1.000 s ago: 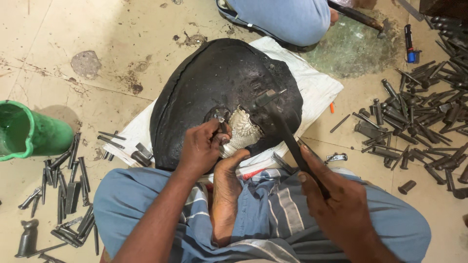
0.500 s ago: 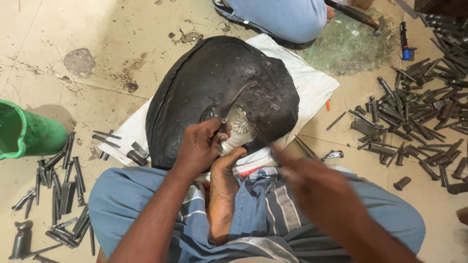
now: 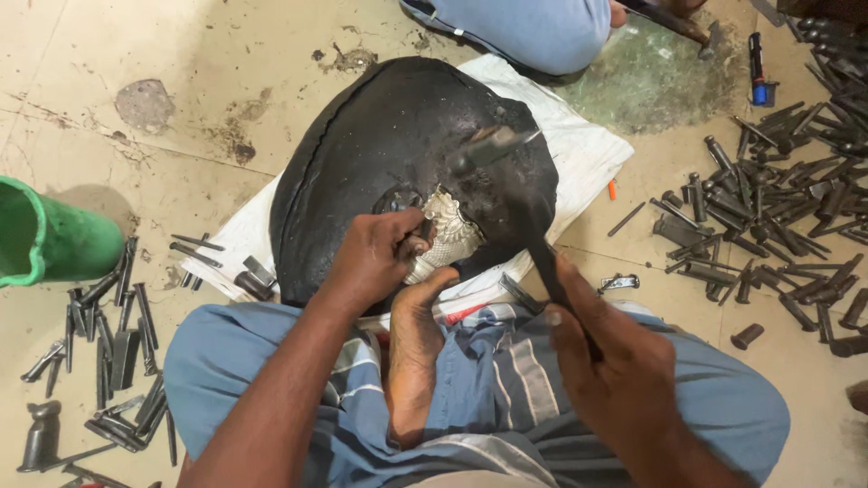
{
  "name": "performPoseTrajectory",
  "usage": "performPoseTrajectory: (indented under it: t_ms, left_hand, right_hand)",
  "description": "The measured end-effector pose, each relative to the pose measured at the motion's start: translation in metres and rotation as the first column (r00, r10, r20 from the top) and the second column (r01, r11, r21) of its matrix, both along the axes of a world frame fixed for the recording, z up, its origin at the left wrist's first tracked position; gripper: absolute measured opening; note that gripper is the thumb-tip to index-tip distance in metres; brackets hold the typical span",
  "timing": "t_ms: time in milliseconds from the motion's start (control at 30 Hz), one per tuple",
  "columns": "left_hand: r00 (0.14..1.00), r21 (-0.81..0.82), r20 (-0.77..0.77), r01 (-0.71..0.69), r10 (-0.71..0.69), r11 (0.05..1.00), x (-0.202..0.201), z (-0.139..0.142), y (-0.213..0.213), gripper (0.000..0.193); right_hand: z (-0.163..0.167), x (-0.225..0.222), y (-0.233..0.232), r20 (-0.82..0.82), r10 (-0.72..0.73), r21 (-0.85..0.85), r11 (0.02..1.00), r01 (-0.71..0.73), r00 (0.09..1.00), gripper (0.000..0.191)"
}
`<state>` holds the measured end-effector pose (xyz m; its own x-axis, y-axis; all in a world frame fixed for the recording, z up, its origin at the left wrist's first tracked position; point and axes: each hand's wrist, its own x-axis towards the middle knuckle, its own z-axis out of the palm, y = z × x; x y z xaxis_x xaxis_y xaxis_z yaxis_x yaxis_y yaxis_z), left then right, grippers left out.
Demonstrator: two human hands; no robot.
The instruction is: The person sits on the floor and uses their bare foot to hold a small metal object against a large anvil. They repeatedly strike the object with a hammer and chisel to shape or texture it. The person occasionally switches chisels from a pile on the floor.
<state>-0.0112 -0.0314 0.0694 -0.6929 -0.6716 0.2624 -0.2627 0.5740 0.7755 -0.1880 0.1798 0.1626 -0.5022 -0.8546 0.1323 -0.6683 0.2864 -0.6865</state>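
A large black dome-shaped block (image 3: pixel 380 145) lies on a white sack (image 3: pixel 579 154) on the floor. A small embossed silver piece (image 3: pixel 449 235) is set on its near side. My left hand (image 3: pixel 371 258) pinches a thin metal punch against the silver piece. My right hand (image 3: pixel 619 375) grips the dark handle of a hammer (image 3: pixel 515 194), whose blurred head hangs above the block, right of the silver piece. My bare foot (image 3: pixel 416 343) rests against the block's near edge, between my knees in blue striped cloth.
Several dark metal punches lie scattered at the right (image 3: pixel 778 208) and at the left (image 3: pixel 99 334). A green bucket (image 3: pixel 45 239) lies at the left edge. Another person in light blue (image 3: pixel 533 27) sits beyond the block. A blue-capped tool (image 3: pixel 758 68) lies far right.
The hammer dropped toward the punch half a second ago with my right hand blurred low; now it is raised again above the block. My left hand has stayed on the silver piece.
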Motion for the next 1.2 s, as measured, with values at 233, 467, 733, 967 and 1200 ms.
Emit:
performPoseTrajectory:
  t_ms: [233,467,733,967,1200]
  left_hand:
    - [0.998,0.069,0.054,0.037,-0.041,0.997,-0.002,0.005,-0.003,0.015]
    - [0.988,0.314,-0.076,-0.106,0.136,0.944,0.003,0.006,-0.005,0.001]
    - [0.984,0.262,-0.028,-0.164,0.178,0.951,0.003,-0.001,0.006,0.006]
    - [0.989,0.204,-0.071,-0.116,0.133,0.972,0.004,-0.003,0.006,0.008]
    - [0.989,0.249,-0.089,-0.096,0.121,0.964,0.004,-0.006,0.005,0.012]
  right_hand:
    - [-0.015,0.001,0.009,0.027,0.024,0.044,0.999,-0.025,0.999,0.047]
    - [-0.012,0.001,0.005,-0.035,0.052,0.016,0.999,-0.051,0.998,0.05]
    - [-0.005,-0.004,0.005,0.254,-0.112,0.2,0.978,0.061,0.961,0.053]
    - [0.006,-0.003,-0.002,0.273,-0.107,0.189,0.98,0.055,0.956,0.053]
    - [0.032,-0.017,-0.004,0.173,0.035,-0.001,0.999,-0.036,0.984,0.05]
